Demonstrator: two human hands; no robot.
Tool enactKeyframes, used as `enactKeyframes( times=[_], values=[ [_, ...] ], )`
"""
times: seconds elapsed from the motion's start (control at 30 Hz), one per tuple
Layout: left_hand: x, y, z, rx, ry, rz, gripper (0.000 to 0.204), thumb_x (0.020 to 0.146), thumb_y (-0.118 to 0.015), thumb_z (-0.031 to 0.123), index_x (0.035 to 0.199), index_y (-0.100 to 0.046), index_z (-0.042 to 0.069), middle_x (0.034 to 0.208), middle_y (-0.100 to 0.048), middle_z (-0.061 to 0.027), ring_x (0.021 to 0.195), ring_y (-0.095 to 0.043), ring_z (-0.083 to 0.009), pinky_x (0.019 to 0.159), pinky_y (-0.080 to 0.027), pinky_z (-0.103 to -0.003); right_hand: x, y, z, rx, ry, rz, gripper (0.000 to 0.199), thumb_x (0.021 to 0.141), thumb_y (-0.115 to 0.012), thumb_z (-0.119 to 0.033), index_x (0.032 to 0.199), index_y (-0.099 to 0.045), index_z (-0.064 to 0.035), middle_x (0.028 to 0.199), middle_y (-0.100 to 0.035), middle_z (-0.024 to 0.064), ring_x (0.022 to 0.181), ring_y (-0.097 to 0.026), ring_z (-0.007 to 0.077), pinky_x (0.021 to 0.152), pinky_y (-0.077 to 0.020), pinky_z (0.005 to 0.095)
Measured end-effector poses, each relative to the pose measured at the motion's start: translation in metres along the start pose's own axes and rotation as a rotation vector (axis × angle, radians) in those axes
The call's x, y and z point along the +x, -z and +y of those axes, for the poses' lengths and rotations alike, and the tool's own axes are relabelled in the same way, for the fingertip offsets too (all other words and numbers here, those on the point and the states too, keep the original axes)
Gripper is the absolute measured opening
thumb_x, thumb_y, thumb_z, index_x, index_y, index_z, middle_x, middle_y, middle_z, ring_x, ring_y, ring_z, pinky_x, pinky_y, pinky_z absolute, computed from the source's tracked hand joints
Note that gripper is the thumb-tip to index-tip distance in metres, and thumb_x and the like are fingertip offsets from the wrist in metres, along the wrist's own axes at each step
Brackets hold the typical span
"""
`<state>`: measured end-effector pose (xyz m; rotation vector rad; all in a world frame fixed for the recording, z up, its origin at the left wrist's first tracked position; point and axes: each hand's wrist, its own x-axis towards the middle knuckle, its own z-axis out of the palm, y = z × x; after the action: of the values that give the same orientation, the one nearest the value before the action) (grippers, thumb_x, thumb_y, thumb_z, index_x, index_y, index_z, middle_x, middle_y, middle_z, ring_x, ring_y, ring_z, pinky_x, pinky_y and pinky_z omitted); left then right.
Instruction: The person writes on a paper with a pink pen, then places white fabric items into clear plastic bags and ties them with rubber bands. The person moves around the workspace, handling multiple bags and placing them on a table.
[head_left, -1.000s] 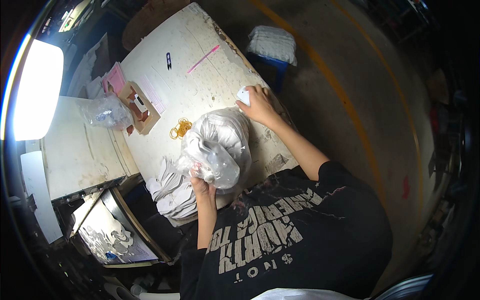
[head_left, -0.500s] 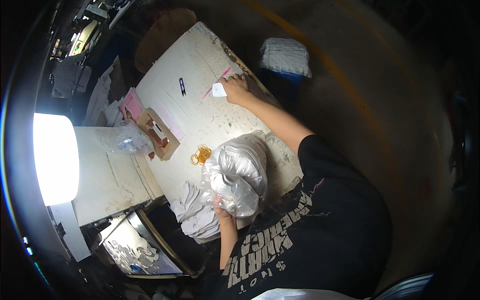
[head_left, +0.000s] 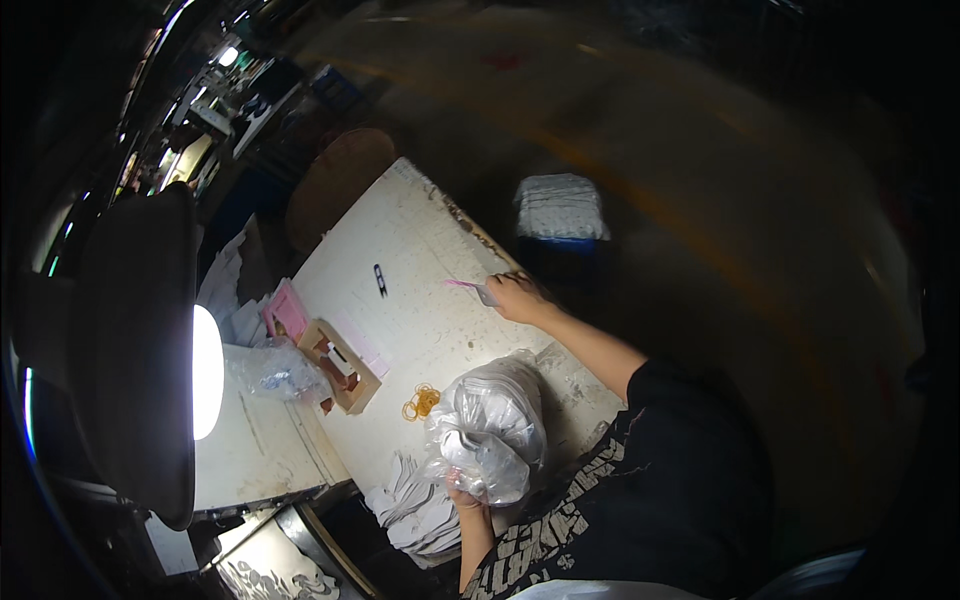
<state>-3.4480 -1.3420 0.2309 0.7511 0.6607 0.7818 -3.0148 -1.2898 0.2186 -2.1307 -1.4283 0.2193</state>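
Observation:
My left hand [head_left: 466, 497] grips the lower end of a clear plastic bag [head_left: 490, 425] stuffed with white folded items, which lies on the white worktable [head_left: 420, 260]. My right hand [head_left: 520, 297] is stretched out to the table's far right edge. It holds a small white piece beside a pink strip [head_left: 462, 285] lying there. Orange rubber bands [head_left: 421, 402] lie just left of the bag.
A small open wooden box [head_left: 340, 365], a pink pad [head_left: 288, 310], a crumpled clear bag [head_left: 275, 370] and a small dark clip [head_left: 380, 280] lie on the table. White pieces [head_left: 410, 500] are stacked by its near edge. A white-topped blue crate [head_left: 560, 215] stands on the floor. A bright lamp [head_left: 205, 370] glares at left.
My right hand has reached from beside the bag out along the table's right edge to the pink strip, carrying the small white piece. The view has tilted; my left hand has stayed on the bag.

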Motion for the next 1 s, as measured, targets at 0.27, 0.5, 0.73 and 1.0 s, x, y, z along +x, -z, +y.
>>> enactKeyframes(
  times=[0.27,0.5,0.73,1.0],
  values=[
    [0.067,-0.039,-0.013,0.348,0.321,-0.020,0.059,0.094,-0.057,0.038,0.142,-0.055,0.003,0.127,-0.066,-0.0135,0.111,-0.067,-0.0304,0.095,-0.057,-0.047,-0.379,0.044,0.100,0.296,-1.233,0.383,0.051,0.089,-0.069,-0.020,0.136,-0.059,-0.0029,0.131,-0.065,0.0239,0.125,-0.061,0.0400,0.104,-0.0487,0.0488],
    [0.079,-0.161,-0.098,0.688,0.593,-0.384,0.059,0.094,-0.058,0.038,0.141,-0.056,0.002,0.126,-0.066,-0.0137,0.111,-0.068,-0.0303,0.095,-0.057,-0.046,-0.797,-0.009,-0.024,0.416,-2.206,0.431,0.034,0.094,-0.064,-0.021,0.118,-0.074,0.0009,0.120,-0.072,0.0250,0.115,-0.069,0.0378,0.099,-0.0536,0.0473],
    [0.002,-0.273,-0.187,0.848,0.666,-0.651,0.059,0.093,-0.059,0.038,0.141,-0.056,0.002,0.126,-0.067,-0.0139,0.110,-0.068,-0.0303,0.094,-0.057,-0.046,-0.881,-0.058,-0.165,0.544,-2.632,0.720,0.029,0.090,-0.062,-0.018,0.103,-0.077,0.0027,0.097,-0.075,0.0258,0.091,-0.076,0.0382,0.078,-0.0592,0.0492],
    [-0.152,-0.398,-0.312,0.949,0.710,-0.882,0.060,0.093,-0.059,0.038,0.140,-0.057,0.001,0.126,-0.067,-0.0141,0.110,-0.068,-0.0302,0.094,-0.057,-0.046,-1.014,-0.037,-0.021,0.995,-1.921,0.265,0.026,0.088,-0.061,-0.018,0.093,-0.077,0.0017,0.079,-0.074,0.0235,0.074,-0.076,0.0362,0.069,-0.0590,0.0512]
  ],
)
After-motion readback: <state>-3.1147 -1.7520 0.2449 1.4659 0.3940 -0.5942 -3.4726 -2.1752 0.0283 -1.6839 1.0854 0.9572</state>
